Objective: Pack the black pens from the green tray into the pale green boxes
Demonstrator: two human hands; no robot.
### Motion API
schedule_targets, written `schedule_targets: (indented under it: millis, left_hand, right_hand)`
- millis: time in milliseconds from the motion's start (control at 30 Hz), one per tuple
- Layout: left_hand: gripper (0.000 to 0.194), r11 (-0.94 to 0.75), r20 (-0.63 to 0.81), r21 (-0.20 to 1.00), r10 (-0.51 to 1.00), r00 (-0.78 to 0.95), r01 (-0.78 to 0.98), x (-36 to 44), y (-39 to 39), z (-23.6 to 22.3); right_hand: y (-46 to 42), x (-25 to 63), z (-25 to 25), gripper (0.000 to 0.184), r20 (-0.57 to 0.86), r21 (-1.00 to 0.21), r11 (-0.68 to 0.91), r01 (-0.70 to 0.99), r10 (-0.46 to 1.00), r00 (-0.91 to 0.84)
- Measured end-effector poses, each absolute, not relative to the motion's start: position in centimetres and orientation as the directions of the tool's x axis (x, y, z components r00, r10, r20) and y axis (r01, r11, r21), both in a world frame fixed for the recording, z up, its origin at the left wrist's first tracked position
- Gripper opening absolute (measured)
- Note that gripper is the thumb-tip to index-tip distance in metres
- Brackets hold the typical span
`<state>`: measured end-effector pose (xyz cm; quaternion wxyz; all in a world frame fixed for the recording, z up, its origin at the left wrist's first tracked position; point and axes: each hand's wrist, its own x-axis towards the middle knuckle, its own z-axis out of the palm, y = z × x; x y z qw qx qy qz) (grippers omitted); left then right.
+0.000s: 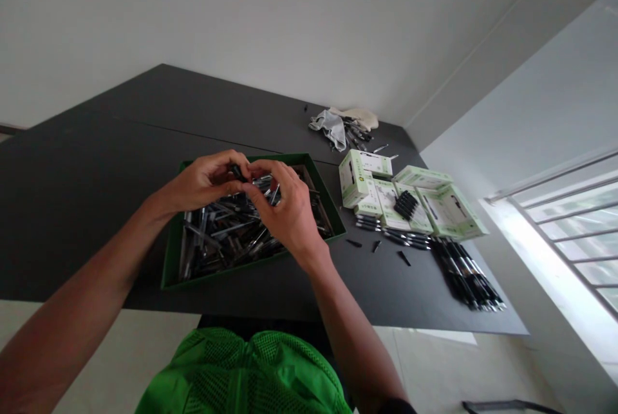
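Note:
Both my hands meet above a green box (168, 259) full of loose pen parts (226, 227), clear barrels and dark pieces among them. My left hand (207, 179) is closed, thumb and fingers pinching a small black pen part (237, 172). Close against it, my right hand (284, 201) is closed too, its thumb and forefinger pressed together at the end of that same piece. The fingers cover most of the part, so its full shape is hidden.
To the right stand green-and-white cartons (355, 179) and an open carton (454, 211). Black pens (468, 275) lie in rows beside them. Several small black pieces (403, 258) are scattered nearer. Gloves (331, 127) and more pens lie at the back, near the wall.

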<state>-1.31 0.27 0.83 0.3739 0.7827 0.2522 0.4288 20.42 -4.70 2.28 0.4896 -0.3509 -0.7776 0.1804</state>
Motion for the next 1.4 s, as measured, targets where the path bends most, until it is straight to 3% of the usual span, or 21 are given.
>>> schedule_targets:
  millis: [300,600,800,900,1100,1167,1400]
  left_hand:
    - [0.021,-0.593,0.540,0.805,0.710,0.452,-0.030,-1.2,0.1,0.8]
    - [0.021,-0.646,0.580,0.763,0.671,0.461,-0.019,-0.9,-0.1,1.6]
    - [0.013,-0.678,0.584,0.735,0.635,0.505,0.003,-1.2,0.0,1.2]
    - [0.008,-0.714,0.619,0.700,0.590,0.519,-0.022,-1.3,0.2,0.8]
    - [0.065,-0.673,0.620,0.738,0.654,0.432,-0.040,-1.0,0.5,0.5]
    - [0.064,-0.638,0.599,0.769,0.690,0.407,-0.051,-1.0,0.5,0.6]
    - [0.055,-0.591,0.563,0.803,0.714,0.417,-0.072,-1.0,0.5,0.5]
  right_hand:
    - [-4.9,20.5,1.2,0.016,0.485,-0.837,0.518,0.178,0.852,-0.197]
    - [-5.0,20.8,0.7,0.018,0.402,-0.871,0.444,0.210,0.890,-0.216]
    - [-5.6,21.0,1.2,0.010,0.543,-0.730,0.573,0.373,0.817,-0.192]
    - [-5.8,21.1,1.5,0.010,0.537,-0.669,0.564,0.485,0.817,-0.210]
    - [-6.7,24.8,1.7,0.008,0.546,-0.635,0.521,0.570,0.825,-0.146]
    - [-7.4,28.0,1.3,0.008,0.565,-0.607,0.456,0.651,0.824,-0.050]
    - [-9.7,42.9,-2.7,0.021,0.576,-0.432,-0.028,0.902,0.761,0.299]
